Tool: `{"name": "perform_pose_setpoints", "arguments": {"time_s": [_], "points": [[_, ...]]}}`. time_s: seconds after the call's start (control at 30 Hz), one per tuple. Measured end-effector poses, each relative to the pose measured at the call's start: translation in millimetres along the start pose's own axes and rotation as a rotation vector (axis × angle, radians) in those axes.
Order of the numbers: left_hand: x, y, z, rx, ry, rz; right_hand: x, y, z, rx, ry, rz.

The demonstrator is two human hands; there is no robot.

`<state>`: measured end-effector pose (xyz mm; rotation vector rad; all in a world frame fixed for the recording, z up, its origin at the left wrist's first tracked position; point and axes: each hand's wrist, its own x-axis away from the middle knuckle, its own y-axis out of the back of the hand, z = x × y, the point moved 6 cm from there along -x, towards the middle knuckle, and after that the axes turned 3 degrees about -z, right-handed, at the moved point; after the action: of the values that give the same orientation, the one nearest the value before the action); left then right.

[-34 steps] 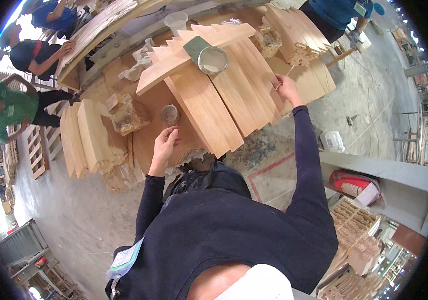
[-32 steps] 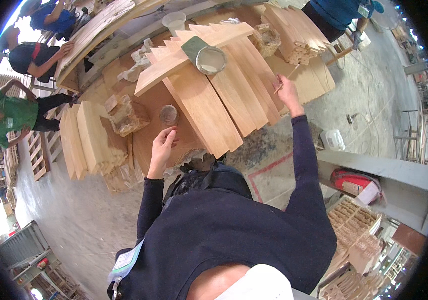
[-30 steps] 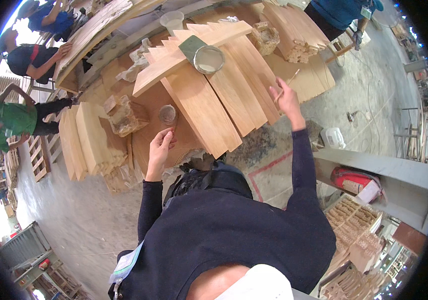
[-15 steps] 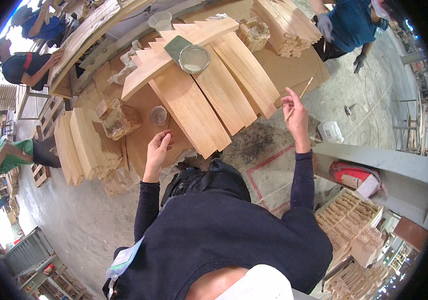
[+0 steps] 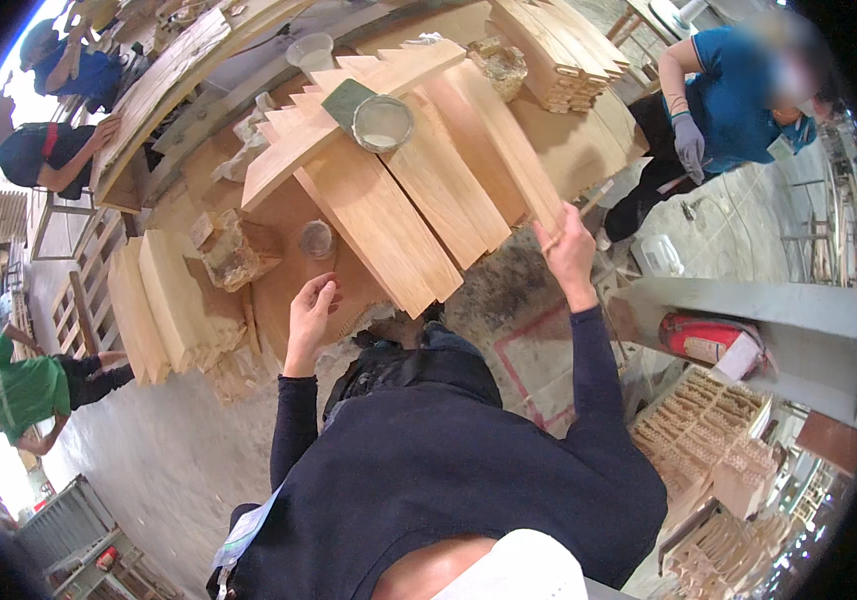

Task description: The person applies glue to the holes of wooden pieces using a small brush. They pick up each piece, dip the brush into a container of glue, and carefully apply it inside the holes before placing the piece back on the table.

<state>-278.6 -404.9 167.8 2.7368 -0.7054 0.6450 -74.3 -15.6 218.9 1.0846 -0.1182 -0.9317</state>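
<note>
My right hand [image 5: 570,252] grips the near end of the rightmost wooden board [image 5: 510,140], which is raised on edge. The thin stick beside those fingers is only partly visible. My left hand [image 5: 314,306] hovers left of the other pale boards [image 5: 383,220], its thumb and fingertips pressed together; whatever they hold, if anything, is too small to make out. Across the boards lies a wooden crosspiece [image 5: 283,160]. On it rest a green pad [image 5: 345,101] and a round tub of pale liquid [image 5: 384,124]. A small clear cup [image 5: 317,239] stands beyond my left hand.
Stacked boards [image 5: 163,300] stand at left beside a stained wooden block [image 5: 235,250]; another stack [image 5: 558,55] lies far right. A gloved co-worker [image 5: 748,100] stands at the right. A grey beam [image 5: 748,315] and red extinguisher [image 5: 703,347] are near my right arm.
My right hand has moved forward and left onto the rightmost board, which has turned up on edge. My left hand has shifted slightly down. The gloved co-worker has come further into view.
</note>
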Motion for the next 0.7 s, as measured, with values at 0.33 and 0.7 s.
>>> {"name": "perform_pose_setpoints", "arguments": {"time_s": [0.33, 0.7], "points": [[-22, 19, -12, 0.065, -0.208, -0.038, 109, 85, 42, -0.025, -0.271, -0.225], [24, -34, -183, 0.366, -0.534, 0.199, 93, 33, 249, -0.217, 0.071, -0.09]]}}
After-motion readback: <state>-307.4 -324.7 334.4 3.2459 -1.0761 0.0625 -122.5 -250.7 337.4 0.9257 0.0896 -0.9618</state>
